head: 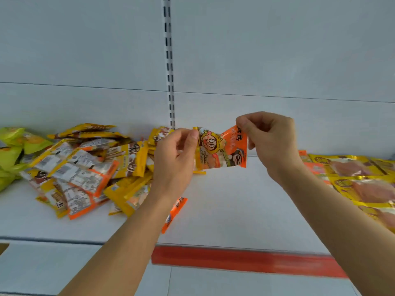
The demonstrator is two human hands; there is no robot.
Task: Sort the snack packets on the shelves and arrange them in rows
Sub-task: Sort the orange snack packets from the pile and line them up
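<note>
Head view: our left hand (177, 154) and right hand (269, 139) each pinch an upper corner of the orange snack packet (222, 149), held above the white shelf (235, 206) between the mixed pile (85, 167) and the yellow row (363, 180). We judge the slack film may slip from either pinch, or land crooked.

Views: one only, the head camera, so no part of the scene is shared with another view.
Position: at the person's head, behind and above both hands, with the forearms running in from the bottom edge.
Direction: forward and slightly down, onto the shelf (224, 210) and the back panel (256, 50) beyond the hands.
Nearness: close; the left hand (175, 159) and right hand (271, 142) sit at mid-frame.
Lens: wide, with straight shelf lines bowing near the edges.
</note>
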